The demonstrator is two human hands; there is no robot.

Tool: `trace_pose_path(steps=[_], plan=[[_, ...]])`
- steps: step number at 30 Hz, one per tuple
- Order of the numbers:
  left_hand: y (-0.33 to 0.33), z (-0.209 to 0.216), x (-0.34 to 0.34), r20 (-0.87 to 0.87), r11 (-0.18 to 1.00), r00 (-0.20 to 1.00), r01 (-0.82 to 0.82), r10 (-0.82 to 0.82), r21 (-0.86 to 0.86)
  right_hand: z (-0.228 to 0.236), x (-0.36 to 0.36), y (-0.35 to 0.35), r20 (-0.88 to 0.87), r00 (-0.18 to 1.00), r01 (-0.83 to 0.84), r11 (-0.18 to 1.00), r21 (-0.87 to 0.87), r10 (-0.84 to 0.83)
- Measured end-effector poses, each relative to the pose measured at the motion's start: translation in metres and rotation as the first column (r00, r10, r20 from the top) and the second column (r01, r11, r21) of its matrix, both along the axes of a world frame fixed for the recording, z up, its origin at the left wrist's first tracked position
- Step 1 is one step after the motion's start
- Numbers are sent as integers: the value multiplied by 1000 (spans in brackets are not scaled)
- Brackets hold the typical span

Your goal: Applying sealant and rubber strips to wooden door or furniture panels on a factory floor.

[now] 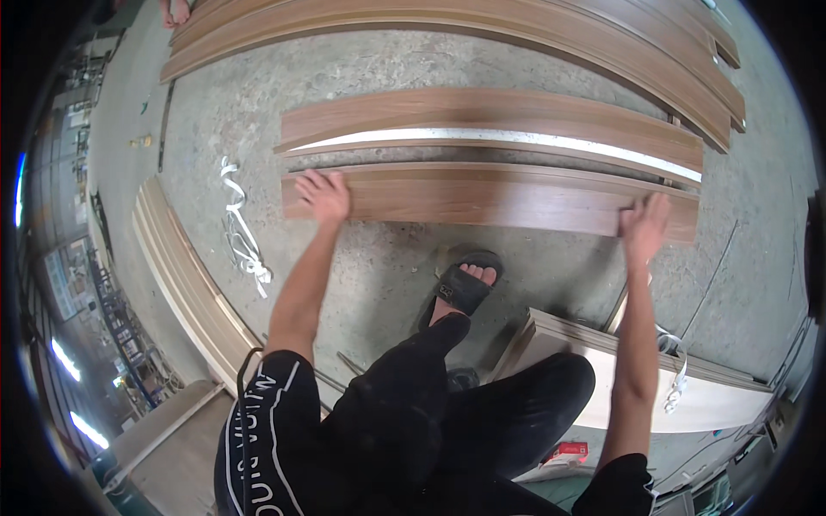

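A long brown wood-grain board (482,202) lies crosswise in front of me. My left hand (325,199) rests on it near its left end, with fingers stretched over the upper face. Close to the right end, my right hand (647,225) lies on the same board, slightly blurred, its fingers reaching over the surface. Just beyond is a second brown panel (490,112) with a white strip (482,138) along its near side. A narrow dark gap runs between the two pieces.
Several more brown boards (447,21) lie at the far side, with another person's hand (175,12) at their left. Pale boards are stacked at left (194,275) and near right (637,370). White strapping (241,228) lies on the concrete floor. My sandalled foot (469,284) is between my arms.
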State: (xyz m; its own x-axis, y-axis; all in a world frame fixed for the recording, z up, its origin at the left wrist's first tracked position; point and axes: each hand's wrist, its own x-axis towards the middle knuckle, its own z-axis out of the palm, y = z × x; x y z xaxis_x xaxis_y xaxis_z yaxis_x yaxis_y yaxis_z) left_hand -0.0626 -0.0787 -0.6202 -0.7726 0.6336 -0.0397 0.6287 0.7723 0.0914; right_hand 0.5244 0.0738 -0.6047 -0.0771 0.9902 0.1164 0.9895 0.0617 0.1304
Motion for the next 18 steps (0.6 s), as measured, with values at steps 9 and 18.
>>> trace_pose_path(steps=[9,18], plan=[[38,42,232,30,540,549,809,-835,231,32,-209,-87,-585,633,-660,749,-66,506],[194,59,137,37,530,532,830,-846,177,66,-162,-76,-888,459,-218,971,-96,15]])
